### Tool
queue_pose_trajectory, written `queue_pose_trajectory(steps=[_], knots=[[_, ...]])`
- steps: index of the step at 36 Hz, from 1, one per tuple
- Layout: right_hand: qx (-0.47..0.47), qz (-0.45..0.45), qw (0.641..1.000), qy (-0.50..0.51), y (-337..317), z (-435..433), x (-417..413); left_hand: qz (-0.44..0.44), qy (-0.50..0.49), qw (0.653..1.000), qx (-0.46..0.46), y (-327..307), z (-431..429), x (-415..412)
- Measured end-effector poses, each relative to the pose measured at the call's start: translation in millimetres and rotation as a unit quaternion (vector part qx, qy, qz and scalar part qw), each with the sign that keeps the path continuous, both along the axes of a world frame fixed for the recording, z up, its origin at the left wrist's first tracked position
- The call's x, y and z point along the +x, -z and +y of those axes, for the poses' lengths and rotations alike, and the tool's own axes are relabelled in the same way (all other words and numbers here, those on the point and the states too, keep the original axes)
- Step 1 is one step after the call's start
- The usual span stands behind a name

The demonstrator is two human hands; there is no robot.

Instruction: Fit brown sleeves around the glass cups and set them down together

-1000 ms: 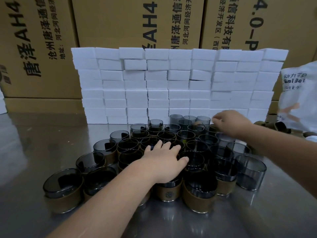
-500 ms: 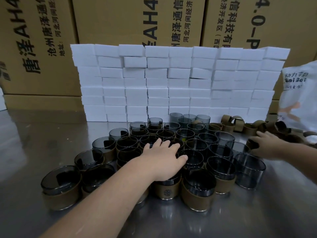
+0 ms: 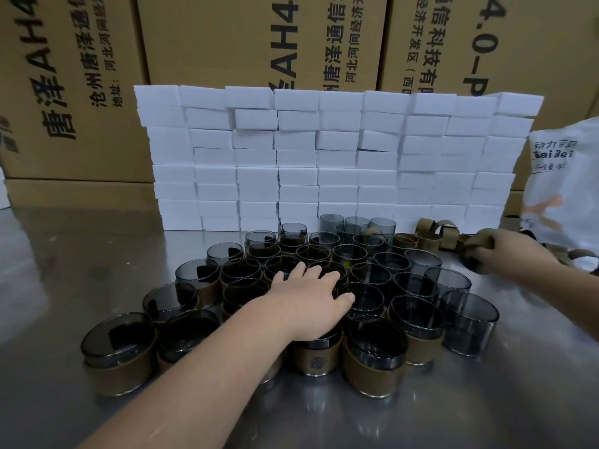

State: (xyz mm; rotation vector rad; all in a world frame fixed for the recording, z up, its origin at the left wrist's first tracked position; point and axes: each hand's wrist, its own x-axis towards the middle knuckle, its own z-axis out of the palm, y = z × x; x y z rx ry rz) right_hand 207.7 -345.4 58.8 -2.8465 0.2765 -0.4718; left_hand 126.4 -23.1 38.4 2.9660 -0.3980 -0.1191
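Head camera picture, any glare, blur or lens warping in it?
Head view: soft glare and reflections on the steel table; wide-angle lens bows the white foam stack and leans the cartons outward; the right hand gripping a brown sleeve looks slightly soft; near glass cups are sharp.

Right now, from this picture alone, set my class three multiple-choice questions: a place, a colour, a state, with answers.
1. What colour are the stacked blocks behind the glass cups?
A. black B. white C. brown
2. Where do the loose brown sleeves lie?
A. right of the cups, near the white bag B. left of the cups C. inside the cups
3. What is the right hand doing?
A. lying flat on cups B. hanging idle C. gripping a brown sleeve

Answers: 1 B, the wall of blocks is plain white; 2 A, they trail towards the bag; 3 C, its fingers curl round the sleeve, while the left hand lies flat on the cups.
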Motion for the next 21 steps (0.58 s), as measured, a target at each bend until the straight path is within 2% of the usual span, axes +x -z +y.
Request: queue_pose_trajectory(steps=[3,5,8,10,17,21], knots=[[0.015,-0.05,0.998,-0.026,-15.5,13.8,-5.1,0.001,0.0,1.0,0.0,-1.0,-0.1,-1.1],[0.061,-0.08,0.994,-0.051,-22.9,25.6,-9.0,0.002,-0.001,1.0,-0.001,-1.3,-0.3,-1.5],[0.174,-0.056,0.978,-0.096,-29.3,44.3,-12.6,0.004,-0.003,1.0,-0.004,-1.3,-0.4,-1.8],[0.218,-0.035,0.968,-0.121,-29.7,58.4,-17.0,0.004,-0.003,1.0,-0.003,-0.9,-0.4,-1.8],[0.227,0.023,0.956,-0.183,-26.9,102.6,-22.3,-0.003,0.0,1.0,-0.006,0.1,-0.4,-0.5],[0.161,0.04,0.967,-0.193,-23.6,116.7,-17.3,-0.004,0.001,1.0,-0.007,0.7,0.1,-0.1]])
